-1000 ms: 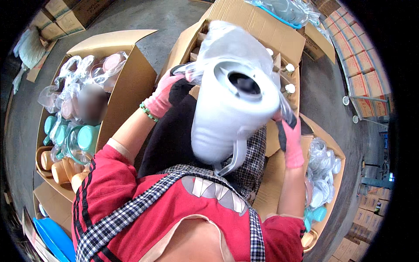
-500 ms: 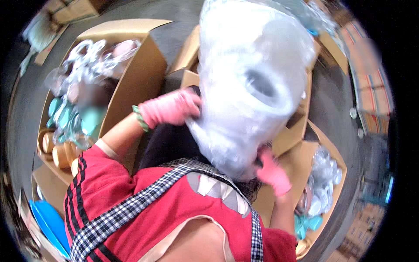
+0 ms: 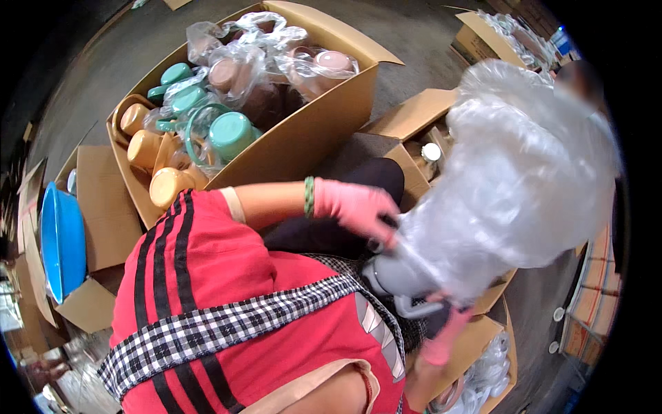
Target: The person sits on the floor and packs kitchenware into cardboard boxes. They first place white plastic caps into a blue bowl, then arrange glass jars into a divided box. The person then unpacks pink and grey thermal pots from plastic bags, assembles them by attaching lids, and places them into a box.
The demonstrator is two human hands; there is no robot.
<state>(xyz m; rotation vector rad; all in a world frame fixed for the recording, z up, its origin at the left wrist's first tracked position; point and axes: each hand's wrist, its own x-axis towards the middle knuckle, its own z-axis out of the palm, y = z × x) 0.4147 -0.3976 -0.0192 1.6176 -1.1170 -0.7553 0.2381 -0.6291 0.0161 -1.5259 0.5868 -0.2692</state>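
Grey jug (image 3: 392, 274), located beside the checked apron (image 3: 227, 324), with one end and handle (image 3: 414, 309) showing below a billowing clear plastic bag (image 3: 524, 172). Apparently touched at the bag's near edge by the left hand (image 3: 355, 207); met near the handle by the right hand (image 3: 445, 337). Too blurred at both: cannot tell whether clamped or apart. Advisable to steady the jug and spread the bag's rim evenly, clear of the handle, against snagging. Noted farther out: a large carton (image 3: 331, 127) of teal, orange and pinkish cups (image 3: 231, 134), some in clear film; a carton (image 3: 417, 114) with white-capped contents (image 3: 431, 152); a lower carton (image 3: 476, 338) of bagged pale pieces (image 3: 488, 369).
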